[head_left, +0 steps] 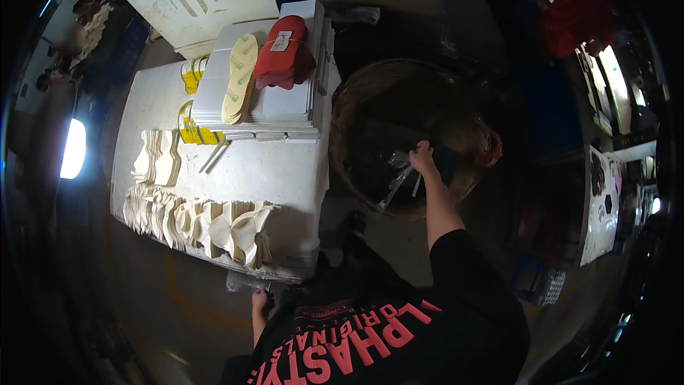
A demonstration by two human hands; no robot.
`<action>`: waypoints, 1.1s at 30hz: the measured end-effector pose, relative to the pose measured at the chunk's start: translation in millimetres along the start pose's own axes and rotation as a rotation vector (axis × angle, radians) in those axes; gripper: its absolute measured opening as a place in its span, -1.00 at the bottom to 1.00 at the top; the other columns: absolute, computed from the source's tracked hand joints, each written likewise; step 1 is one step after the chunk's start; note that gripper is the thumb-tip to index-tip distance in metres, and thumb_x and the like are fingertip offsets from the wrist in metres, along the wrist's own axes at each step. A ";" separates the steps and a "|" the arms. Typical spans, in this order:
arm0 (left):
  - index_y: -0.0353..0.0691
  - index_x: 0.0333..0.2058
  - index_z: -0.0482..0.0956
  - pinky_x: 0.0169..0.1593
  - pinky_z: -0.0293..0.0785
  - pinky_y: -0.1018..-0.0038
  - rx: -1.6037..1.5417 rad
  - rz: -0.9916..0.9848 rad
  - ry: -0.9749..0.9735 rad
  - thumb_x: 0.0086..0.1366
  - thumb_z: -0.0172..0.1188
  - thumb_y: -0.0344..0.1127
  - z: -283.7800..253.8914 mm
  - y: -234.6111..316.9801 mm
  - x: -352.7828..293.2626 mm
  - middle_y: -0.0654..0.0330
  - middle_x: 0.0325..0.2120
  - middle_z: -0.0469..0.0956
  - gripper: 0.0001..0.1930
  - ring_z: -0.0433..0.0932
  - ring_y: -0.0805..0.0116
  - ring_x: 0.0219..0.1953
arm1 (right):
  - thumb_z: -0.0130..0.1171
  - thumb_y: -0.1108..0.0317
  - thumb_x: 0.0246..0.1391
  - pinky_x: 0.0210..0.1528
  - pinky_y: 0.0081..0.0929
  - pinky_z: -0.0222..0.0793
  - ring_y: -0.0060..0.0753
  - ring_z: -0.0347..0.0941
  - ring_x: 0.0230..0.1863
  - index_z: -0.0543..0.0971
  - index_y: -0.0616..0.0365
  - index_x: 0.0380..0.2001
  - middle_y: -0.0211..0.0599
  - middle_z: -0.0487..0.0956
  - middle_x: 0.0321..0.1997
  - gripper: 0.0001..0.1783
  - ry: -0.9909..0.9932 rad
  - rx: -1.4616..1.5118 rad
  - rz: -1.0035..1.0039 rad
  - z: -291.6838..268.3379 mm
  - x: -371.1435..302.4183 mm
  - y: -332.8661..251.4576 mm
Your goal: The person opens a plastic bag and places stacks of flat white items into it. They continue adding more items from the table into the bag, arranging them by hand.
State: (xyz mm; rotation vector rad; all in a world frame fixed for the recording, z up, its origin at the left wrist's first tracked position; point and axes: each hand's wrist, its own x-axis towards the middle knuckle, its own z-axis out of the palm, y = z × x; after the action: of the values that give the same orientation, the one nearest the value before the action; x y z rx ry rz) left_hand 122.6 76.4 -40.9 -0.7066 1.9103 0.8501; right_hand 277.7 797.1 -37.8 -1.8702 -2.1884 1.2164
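My right hand (422,158) reaches out over the round woven basket (340,160) on the floor. Its fingers are closed on a crumpled strip of clear plastic (396,184) that hangs down toward the basket's near rim. Low at the table's front edge, my left hand (263,302) is curled closed; what it holds, if anything, is too small to make out. Beside it, a clear plastic piece (242,282) hangs under the edge. Several stacks of cream shaped pieces (214,224) stand in a row along the front of the white table (235,171).
A pile of white card sheets (271,110) stands at the table's back. On it lie red insole-shaped pieces (285,53) bound with a label and a pale yellow insole (240,78). Yellow-printed bundles (194,127) sit beside the pile. Another person in red (578,18) is far right.
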 end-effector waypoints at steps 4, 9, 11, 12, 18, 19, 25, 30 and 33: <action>-0.17 -0.19 0.42 -0.60 0.41 0.23 -0.036 0.022 0.092 0.61 -0.05 -0.02 28.5 -39.5 -19.1 0.11 -0.55 0.52 -0.68 0.44 0.22 -0.69 | 0.09 0.29 0.26 0.34 0.14 0.35 0.50 0.37 0.30 0.15 0.26 0.34 0.41 0.12 0.45 -0.34 -0.066 -0.184 -0.038 -24.4 48.8 1.1; -0.27 -0.24 0.49 -0.51 0.49 0.20 0.057 0.076 0.187 0.59 -0.03 -0.04 41.2 -71.3 -34.9 0.03 -0.51 0.61 -0.62 0.54 0.19 -0.61 | 0.11 0.28 0.17 0.43 0.05 0.31 0.45 0.28 0.40 0.18 0.25 0.38 0.42 0.24 0.42 -0.26 -0.052 -0.331 -0.098 -57.6 99.7 -8.8; -0.33 -0.27 0.54 -0.43 0.54 0.20 0.221 0.139 0.226 0.58 -0.02 -0.05 42.1 -82.1 -36.7 -0.03 -0.46 0.66 -0.58 0.61 0.17 -0.55 | 0.08 0.21 0.18 0.44 0.02 0.29 0.43 0.26 0.41 0.21 0.25 0.41 0.44 0.30 0.39 -0.24 -0.041 -0.260 -0.205 -65.6 113.2 -10.6; -0.36 -0.28 0.57 -0.40 0.56 0.20 0.357 0.095 0.242 0.58 -0.01 -0.05 41.6 -86.8 -37.0 -0.06 -0.43 0.69 -0.56 0.65 0.16 -0.52 | 0.06 0.17 0.21 0.44 0.04 0.27 0.44 0.25 0.41 0.23 0.28 0.39 0.43 0.34 0.38 -0.26 -0.035 -0.181 -0.219 -70.0 118.7 -10.3; -0.39 -0.28 0.62 -0.34 0.57 0.22 0.384 0.070 0.270 0.56 0.02 -0.05 46.1 -90.1 -43.3 -0.04 -0.45 0.70 -0.55 0.68 0.18 -0.49 | -0.10 0.09 0.33 0.43 0.11 0.26 0.44 0.22 0.43 0.17 0.14 0.47 0.30 0.22 0.50 -0.28 -0.079 -0.280 -0.112 -69.6 130.0 -8.7; -0.38 -0.28 0.62 -0.35 0.57 0.22 0.317 0.140 0.277 0.56 0.02 -0.05 47.3 -87.8 -47.7 -0.02 -0.46 0.69 -0.55 0.67 0.18 -0.49 | -0.09 0.09 0.31 0.41 0.13 0.29 0.45 0.26 0.41 0.16 0.12 0.47 0.30 0.20 0.51 -0.27 -0.080 -0.310 -0.108 -67.9 128.4 -8.3; -0.32 -0.30 0.58 -0.40 0.55 0.27 0.181 0.116 0.278 0.58 0.02 -0.06 48.9 -70.2 -66.9 0.08 -0.52 0.65 -0.59 0.64 0.22 -0.52 | -0.08 0.06 0.30 0.38 0.12 0.35 0.42 0.32 0.38 0.16 0.12 0.48 0.31 0.10 0.55 -0.25 -0.187 -0.471 -0.026 -67.2 121.8 -13.7; -0.28 -0.31 0.55 -0.45 0.52 0.29 0.202 0.087 0.289 0.58 0.01 -0.06 43.0 -60.4 -66.2 0.11 -0.56 0.62 -0.60 0.60 0.25 -0.57 | 0.07 0.25 0.23 0.35 0.01 0.44 0.33 0.37 0.37 0.23 0.14 0.45 0.32 0.20 0.50 -0.27 -0.298 -0.536 -0.045 -69.3 125.8 -13.9; -0.26 -0.31 0.54 -0.48 0.51 0.29 0.206 0.082 0.256 0.59 -0.01 -0.05 39.7 -54.5 -67.3 0.12 -0.57 0.60 -0.60 0.58 0.25 -0.60 | 0.15 0.40 0.18 0.29 -0.04 0.51 0.25 0.45 0.32 0.32 0.19 0.40 0.26 0.41 0.37 -0.31 -0.300 -0.673 -0.104 -68.0 127.3 -9.1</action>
State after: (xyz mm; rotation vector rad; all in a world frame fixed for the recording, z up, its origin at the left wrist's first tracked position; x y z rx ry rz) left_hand 212.4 83.9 -10.0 -0.6387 2.2319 0.6224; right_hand 266.5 941.2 -43.2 -1.7940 -3.1149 0.8432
